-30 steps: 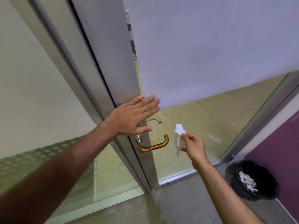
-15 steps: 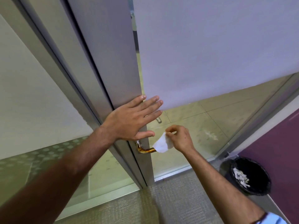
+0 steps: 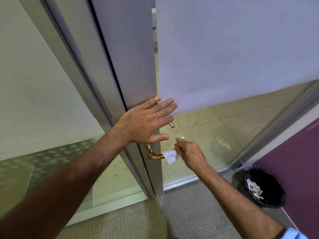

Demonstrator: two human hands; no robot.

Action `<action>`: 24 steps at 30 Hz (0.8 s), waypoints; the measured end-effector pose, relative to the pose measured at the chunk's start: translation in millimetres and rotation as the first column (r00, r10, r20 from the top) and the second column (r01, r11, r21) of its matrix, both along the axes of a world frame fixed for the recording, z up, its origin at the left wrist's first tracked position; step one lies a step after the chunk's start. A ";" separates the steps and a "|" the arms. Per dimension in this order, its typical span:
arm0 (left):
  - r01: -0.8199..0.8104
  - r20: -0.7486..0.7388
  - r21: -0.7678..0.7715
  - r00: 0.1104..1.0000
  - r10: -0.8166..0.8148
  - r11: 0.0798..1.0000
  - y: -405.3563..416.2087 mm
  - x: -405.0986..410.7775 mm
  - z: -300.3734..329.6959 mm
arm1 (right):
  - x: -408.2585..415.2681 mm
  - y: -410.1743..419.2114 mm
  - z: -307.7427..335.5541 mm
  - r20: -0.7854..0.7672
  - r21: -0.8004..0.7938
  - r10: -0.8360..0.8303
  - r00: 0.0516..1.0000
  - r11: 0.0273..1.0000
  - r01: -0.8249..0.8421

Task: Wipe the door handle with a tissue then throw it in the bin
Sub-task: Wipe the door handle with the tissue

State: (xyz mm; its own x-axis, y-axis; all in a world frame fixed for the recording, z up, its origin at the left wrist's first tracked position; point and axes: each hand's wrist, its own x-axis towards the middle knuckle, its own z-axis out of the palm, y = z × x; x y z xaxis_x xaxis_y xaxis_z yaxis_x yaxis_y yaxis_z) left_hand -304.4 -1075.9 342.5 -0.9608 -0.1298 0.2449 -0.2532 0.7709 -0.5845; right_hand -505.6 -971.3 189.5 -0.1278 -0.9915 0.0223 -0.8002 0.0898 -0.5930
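A brass-coloured door handle juts from the edge of a grey-framed glass door. My right hand grips a white tissue wrapped over the outer part of the handle, so only the handle's inner bend shows. My left hand lies flat with fingers spread against the door frame just above the handle. A black bin with crumpled white tissues inside stands on the floor at the lower right.
A second, silver handle shows through the glass behind the door. A purple wall panel rises right of the bin. Grey carpet covers the floor in front of the door; a frosted glass panel stands to the left.
My right hand brought the tissue from the air beside the handle onto the handle and now covers its outer part. My left hand stayed pressed on the door.
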 end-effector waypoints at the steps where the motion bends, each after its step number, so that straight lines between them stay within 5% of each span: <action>1: 0.000 -0.001 0.003 1.000 0.000 1.000 0.5 0.2 0.4 | -3.4 0.9 0.0 -0.078 0.004 0.099 0.992 0.995 -0.099; 4: 0.002 -0.007 0.009 1.000 -0.002 1.000 1.2 -0.3 -0.1 | -13.0 4.4 -2.6 -0.300 -0.009 0.318 0.899 0.942 -0.336; 7: -0.003 -0.011 0.015 1.000 0.003 1.000 1.0 0.4 -0.6 | -6.0 4.7 -5.6 -0.394 0.024 0.350 0.850 0.928 -0.372; 20: 0.009 -0.015 0.019 1.000 -0.008 1.000 1.5 1.0 -0.2 | 129.9 2.5 -16.6 -0.196 -0.295 -0.035 0.980 0.955 -0.025; 24: 0.005 -0.023 0.025 1.000 -0.005 1.000 1.5 1.2 -0.2 | 116.8 7.5 -23.7 -0.340 -0.317 0.105 0.935 0.923 -0.219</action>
